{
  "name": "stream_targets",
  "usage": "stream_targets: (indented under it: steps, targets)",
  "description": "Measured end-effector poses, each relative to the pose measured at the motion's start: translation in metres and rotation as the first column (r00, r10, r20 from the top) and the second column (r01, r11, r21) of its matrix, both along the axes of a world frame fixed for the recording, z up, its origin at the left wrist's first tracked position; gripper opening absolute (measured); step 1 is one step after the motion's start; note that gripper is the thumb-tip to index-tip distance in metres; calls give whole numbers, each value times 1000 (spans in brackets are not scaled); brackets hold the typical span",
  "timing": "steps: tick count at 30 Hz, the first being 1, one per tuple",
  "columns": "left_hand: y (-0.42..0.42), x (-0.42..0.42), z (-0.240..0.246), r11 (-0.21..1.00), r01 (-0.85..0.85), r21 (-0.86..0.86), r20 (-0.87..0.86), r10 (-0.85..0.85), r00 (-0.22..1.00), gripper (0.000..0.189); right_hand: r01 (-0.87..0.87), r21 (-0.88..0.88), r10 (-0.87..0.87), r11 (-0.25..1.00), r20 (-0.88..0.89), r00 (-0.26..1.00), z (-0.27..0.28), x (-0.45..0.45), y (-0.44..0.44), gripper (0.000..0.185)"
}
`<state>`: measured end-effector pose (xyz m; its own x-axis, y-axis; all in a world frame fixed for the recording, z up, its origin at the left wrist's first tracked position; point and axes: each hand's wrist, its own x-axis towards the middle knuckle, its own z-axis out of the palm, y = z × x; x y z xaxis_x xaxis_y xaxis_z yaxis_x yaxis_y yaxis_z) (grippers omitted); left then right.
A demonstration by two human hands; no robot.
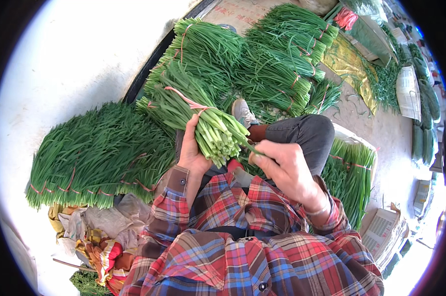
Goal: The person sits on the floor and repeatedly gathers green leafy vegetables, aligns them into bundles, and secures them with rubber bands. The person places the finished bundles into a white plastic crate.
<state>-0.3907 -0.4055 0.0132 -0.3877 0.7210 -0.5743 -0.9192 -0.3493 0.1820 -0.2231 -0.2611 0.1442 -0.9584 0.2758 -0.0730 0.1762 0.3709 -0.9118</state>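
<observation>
In my left hand (194, 151) rests a thick bundle of Chinese chives (217, 133), its pale cut stems pointing toward me and its green leaves pointing away. A pink tie (187, 99) goes round the bundle near the stem end. My right hand (284, 168) pinches a green leaf (253, 148) between thumb and forefinger, just beside the cut stems. I cannot tell whether that leaf is still joined to the bundle. The bundle is held above my lap, over my bent legs.
Tied chive bundles (278, 74) lie heaped ahead, and another row (100, 155) lies at the left. More chives (350, 177) stand in a container at the right. Crumpled cloth and sacks (104, 236) lie lower left. A cardboard box (382, 233) is lower right, with cucumbers (422, 142) beyond.
</observation>
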Motion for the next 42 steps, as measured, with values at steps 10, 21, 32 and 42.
stream_targets:
  steps: [10,21,32,42]
  targets:
    - [6,-5,-7,999,0,37,15,-1,1000,55,-377,260,316,889,247,916,41,38,10,21]
    - [-1,14,5,993,70,93,-130,-58,990,52,-35,616,229,787,-239,944,-22,-40,-1,15]
    - [-3,16,3,1000,3,-28,-139,-7,990,49,-19,673,193,740,-184,964,-31,-38,-2,12]
    - [-3,12,-3,998,-30,-49,-116,24,993,47,-153,228,163,962,-24,986,-27,-16,-4,12]
